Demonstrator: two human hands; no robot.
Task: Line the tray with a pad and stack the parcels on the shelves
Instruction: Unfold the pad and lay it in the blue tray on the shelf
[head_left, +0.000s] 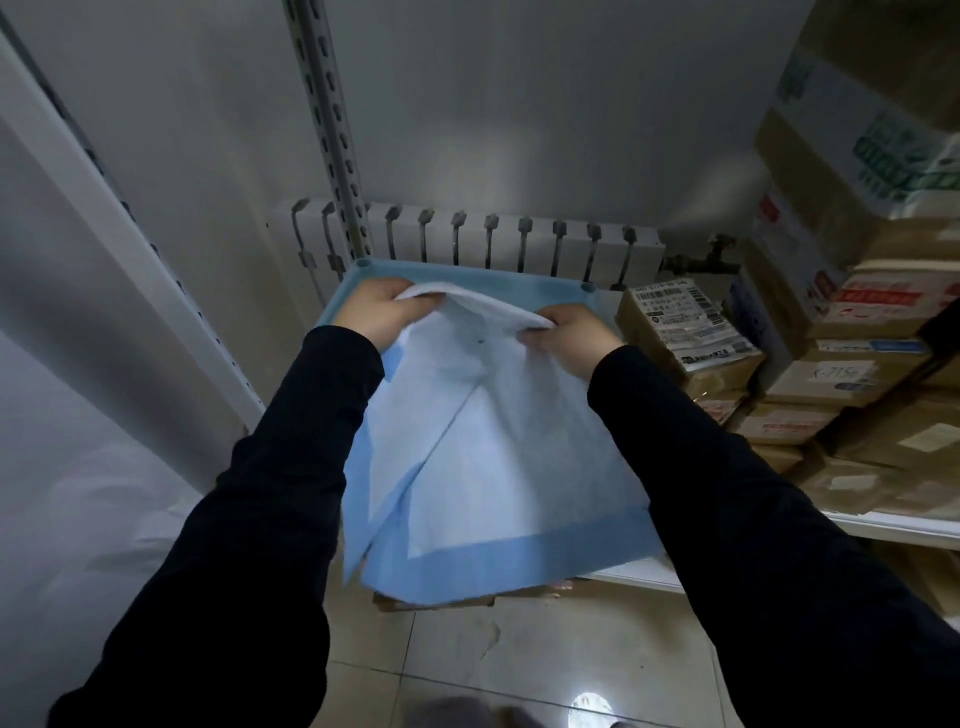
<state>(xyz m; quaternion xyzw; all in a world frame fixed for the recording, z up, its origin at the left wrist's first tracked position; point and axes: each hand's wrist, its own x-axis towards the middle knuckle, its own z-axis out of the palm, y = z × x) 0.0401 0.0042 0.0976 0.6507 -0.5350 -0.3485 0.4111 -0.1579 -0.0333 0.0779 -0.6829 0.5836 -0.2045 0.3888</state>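
- Nearby, taped parcels sit stacked on the white shelf at right, just beside the pale blue tray; a white radiator lines the wall behind.
- Over the tray hangs the half-unfolded, blue-edged pad, hiding most of it.
- Left hand pinches the pad's far edge, fingers curled round it.
- Right hand grips the same edge, near the parcels.

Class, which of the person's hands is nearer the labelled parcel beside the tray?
Right. The right hand grips the pad just left of the parcel; the left hand grips it farther left.
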